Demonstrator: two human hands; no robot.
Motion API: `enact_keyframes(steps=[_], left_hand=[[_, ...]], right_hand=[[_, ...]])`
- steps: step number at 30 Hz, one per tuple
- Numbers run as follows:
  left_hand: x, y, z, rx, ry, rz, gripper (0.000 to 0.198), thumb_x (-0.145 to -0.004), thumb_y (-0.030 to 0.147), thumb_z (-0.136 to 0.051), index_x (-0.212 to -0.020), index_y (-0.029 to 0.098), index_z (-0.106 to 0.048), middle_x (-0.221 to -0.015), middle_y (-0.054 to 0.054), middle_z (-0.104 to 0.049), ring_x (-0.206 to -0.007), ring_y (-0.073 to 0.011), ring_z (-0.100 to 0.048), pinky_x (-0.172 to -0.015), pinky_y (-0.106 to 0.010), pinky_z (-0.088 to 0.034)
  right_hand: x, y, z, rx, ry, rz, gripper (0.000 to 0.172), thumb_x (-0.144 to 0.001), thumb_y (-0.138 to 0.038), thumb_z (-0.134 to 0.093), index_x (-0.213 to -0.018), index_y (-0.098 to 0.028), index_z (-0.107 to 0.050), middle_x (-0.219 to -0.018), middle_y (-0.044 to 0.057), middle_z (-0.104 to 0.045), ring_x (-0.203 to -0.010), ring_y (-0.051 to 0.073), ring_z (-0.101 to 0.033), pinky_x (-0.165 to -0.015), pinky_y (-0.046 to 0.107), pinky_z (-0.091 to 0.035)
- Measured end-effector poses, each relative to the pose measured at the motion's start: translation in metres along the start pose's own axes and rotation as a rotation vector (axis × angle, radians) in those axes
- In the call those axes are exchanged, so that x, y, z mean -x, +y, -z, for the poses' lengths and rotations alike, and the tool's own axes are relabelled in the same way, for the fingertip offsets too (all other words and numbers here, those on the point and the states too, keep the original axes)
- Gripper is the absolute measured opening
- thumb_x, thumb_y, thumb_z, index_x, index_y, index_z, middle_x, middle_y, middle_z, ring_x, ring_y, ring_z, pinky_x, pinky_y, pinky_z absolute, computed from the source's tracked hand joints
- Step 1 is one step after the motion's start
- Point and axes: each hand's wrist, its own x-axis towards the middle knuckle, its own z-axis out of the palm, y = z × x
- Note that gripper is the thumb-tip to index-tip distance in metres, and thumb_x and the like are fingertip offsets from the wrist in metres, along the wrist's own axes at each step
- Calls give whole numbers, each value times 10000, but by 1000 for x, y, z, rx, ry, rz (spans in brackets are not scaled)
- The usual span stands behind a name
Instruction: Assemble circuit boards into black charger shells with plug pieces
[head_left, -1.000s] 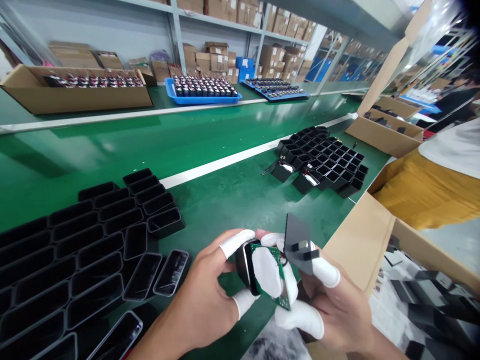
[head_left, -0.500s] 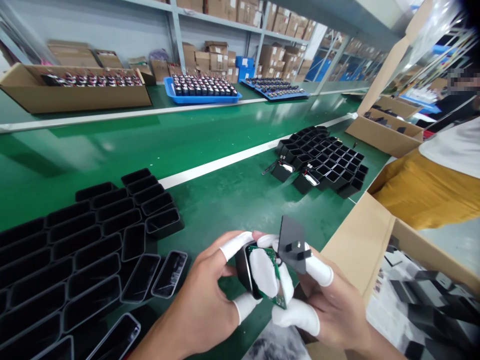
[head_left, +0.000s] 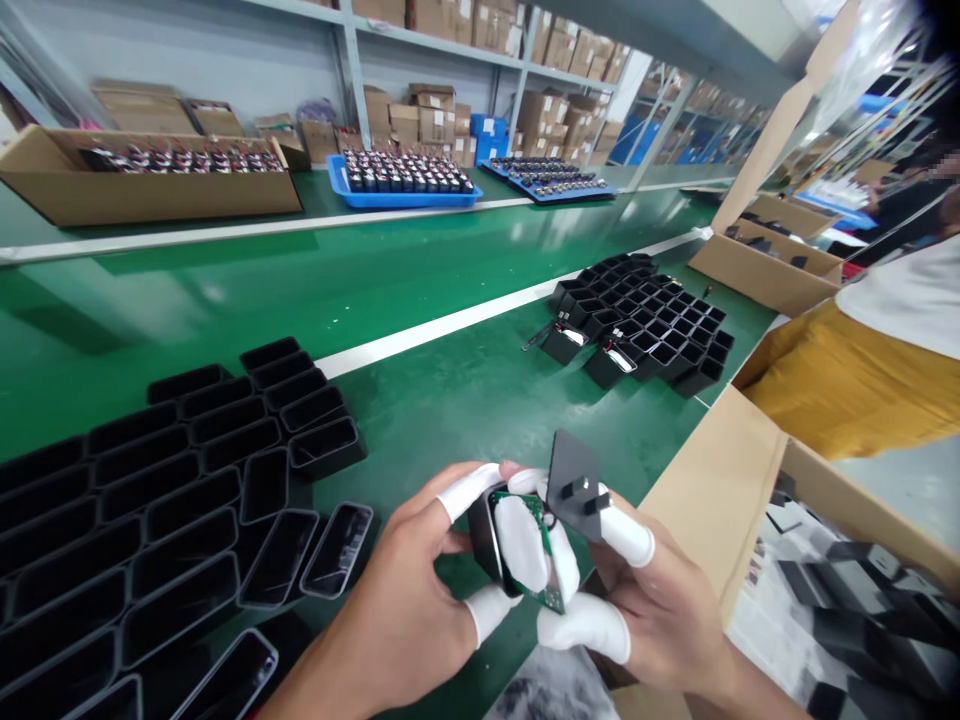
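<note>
My left hand (head_left: 420,580), with white finger cots, grips a black plastic case (head_left: 486,540) whose open mouth faces right. My right hand (head_left: 637,590), also in finger cots, pinches a green circuit board (head_left: 553,592) that carries a white oval pad (head_left: 523,545). The board's left part sits inside the mouth of the case; its right part sticks out. A flat black end plate (head_left: 574,475) with small prongs stands above the board, against my right fingers. Whether a wire joins plate and board is hard to make out.
Rows of empty black cases (head_left: 172,470) stand at left on the green bench. More cases (head_left: 652,310) stand at the back right. A cardboard box (head_left: 720,490) with black parts is at right, beside a person in yellow trousers (head_left: 892,375). Blue trays (head_left: 405,200) lie beyond.
My right hand, the circuit board and the end plate have shifted slightly left, and the board sits a little deeper in the case. My left hand has barely moved.
</note>
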Motion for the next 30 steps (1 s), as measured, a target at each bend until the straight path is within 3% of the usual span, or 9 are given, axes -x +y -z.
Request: enact_keyframes(steps=[4, 8, 12, 18, 27, 30], left_hand=[[2, 0, 1, -6, 8, 0, 639, -758, 95, -747, -1291, 411, -586, -1346, 31, -580, -1101, -188, -671, -802, -193, -619], [2, -2, 1, -24, 19, -13, 676, -756, 79, -735, -1285, 466, -571, -1340, 65, -586, -1132, -178, -660, -812, -182, -613], [0, -3, 0, -22, 22, -21, 669, -751, 78, -736, -1309, 412, -579, -1349, 22, -590, -1139, -204, -663, -811, -196, -621], [0, -1, 0, -14, 18, -24, 698, -736, 73, -749, -1276, 479, -574, -1325, 63, -600, -1107, -182, -678, -791, -180, -616], [1, -2, 0, -3, 20, -8, 636, -756, 97, -749, -1307, 372, -595, -1351, -6, -588, -1129, -221, -668, -797, -209, -630], [0, -1, 0, -2, 8, -13, 658, -749, 91, -755, -1305, 400, -588, -1338, 19, -594, -1111, -200, -676, -800, -194, -626]], right_hand=[[0, 1, -1, 0, 3, 4, 775, -850, -197, -764, -1521, -248, -378, -1398, 161, -589, -1240, 301, -620, -959, 343, -585], [2, 3, -2, 18, 3, 10, 767, -850, -203, -767, -1517, -232, -389, -1415, 172, -574, -1250, 309, -613, -979, 370, -581], [5, 5, -2, 79, 11, -2, 787, -839, -218, -782, -1518, -218, -384, -1446, 191, -547, -1291, 331, -585, -1041, 406, -540], [6, 2, 0, 59, -13, -9, 792, -851, -201, -767, -1530, -224, -359, -1483, 195, -511, -1326, 329, -556, -1041, 398, -542], [6, 1, 1, 115, -29, -20, 779, -854, -231, -768, -1523, -207, -369, -1441, 207, -547, -1319, 339, -562, -1066, 421, -518], [6, 2, 1, 100, -23, -4, 784, -856, -218, -763, -1529, -197, -362, -1455, 207, -534, -1329, 339, -551, -1068, 416, -519]])
